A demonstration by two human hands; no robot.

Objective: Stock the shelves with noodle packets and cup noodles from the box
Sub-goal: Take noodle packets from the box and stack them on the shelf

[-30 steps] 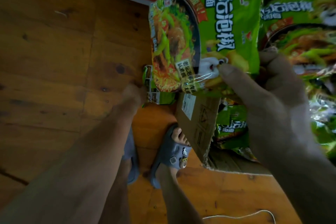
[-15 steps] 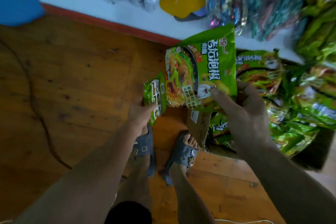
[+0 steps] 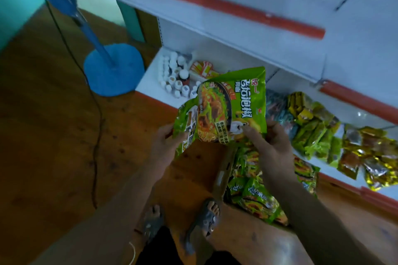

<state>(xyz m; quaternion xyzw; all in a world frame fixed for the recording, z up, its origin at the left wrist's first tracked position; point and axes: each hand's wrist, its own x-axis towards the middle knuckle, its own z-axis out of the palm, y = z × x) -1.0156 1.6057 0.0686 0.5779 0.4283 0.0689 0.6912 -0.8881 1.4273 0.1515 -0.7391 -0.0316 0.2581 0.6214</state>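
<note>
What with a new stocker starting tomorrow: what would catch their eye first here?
The bright green noodle packet at centre, pinched by the right hand, with a second packet gripped in the left hand beside it. Next, the cardboard box of matching packets by the feet, and the blue stand base on the floor at upper left.

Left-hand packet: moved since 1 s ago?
No, barely: the packet in the left hand sits just left of the top of the box flap, as before. The camera tilted up.
</note>
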